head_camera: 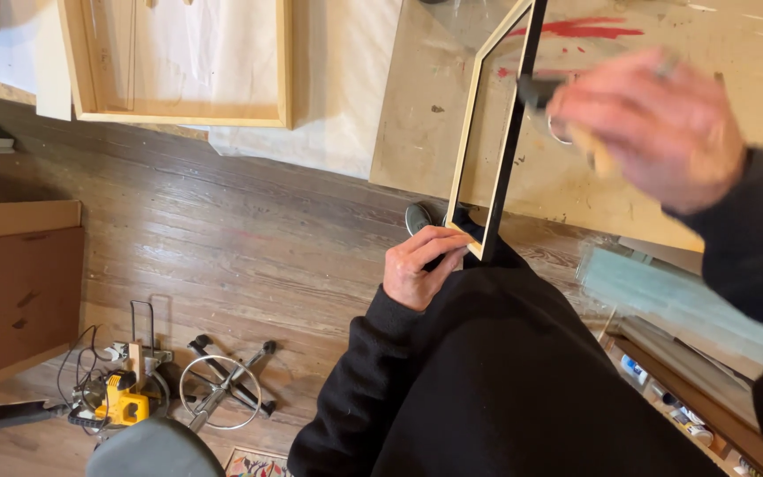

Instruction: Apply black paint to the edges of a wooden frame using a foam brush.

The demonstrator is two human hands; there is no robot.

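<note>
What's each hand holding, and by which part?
Left hand grips the black-edged pale wooden frame at its bottom corner, frame standing on edge. Right hand is blurred; it seems to hold a small dark tool, grip unclear.

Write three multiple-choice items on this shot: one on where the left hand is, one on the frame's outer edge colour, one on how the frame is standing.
1. Where does the left hand grip the frame?
A. its near bottom corner
B. its far top edge
C. nowhere on it

2. What colour is the frame's outer edge?
A. red
B. black
C. green

3. How is the frame positioned?
A. lying flat on the floor
B. hanging on a wall
C. held up on edge against the worktable

Answers:
1. A, since the fingers wrap the corner closest to the person's body.
2. B, as the outer side shows black while the inner face is pale wood.
3. C, because it rises on edge from the left hand toward the paint-marked tabletop, with the blurred right hand holding a brush-like tool at its edge.
</note>
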